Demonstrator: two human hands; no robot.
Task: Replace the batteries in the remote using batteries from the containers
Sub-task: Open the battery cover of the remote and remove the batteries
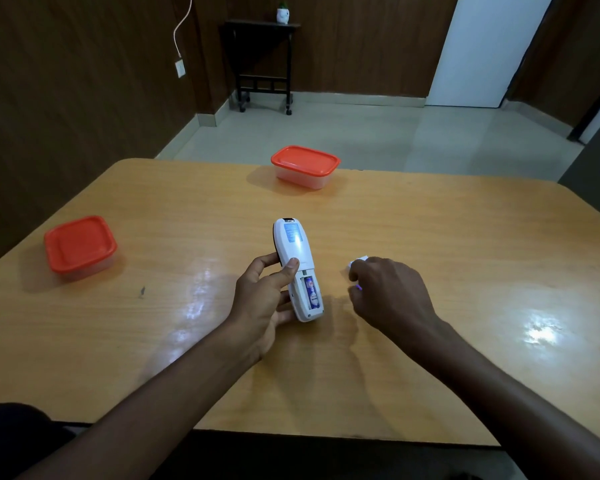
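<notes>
My left hand (262,299) grips a white remote (297,251), back side up and tilted above the table. Its battery compartment is uncovered, and one blue-and-white battery (313,294) lies in the right slot. To the right, my right hand (388,292) is curled, knuckles up, just over the table. A small purple tip of a battery (359,288) peeks out under its fingers. A white piece, probably the battery cover (355,263), lies at its fingertips, mostly hidden. Two clear containers with orange lids are closed: one at the left (80,247), one at the far edge (305,162).
The wooden table (465,271) has rounded corners and a glossy top. Beyond it are a tiled floor, a dark side table with a small pot (262,57), and a white door (482,50).
</notes>
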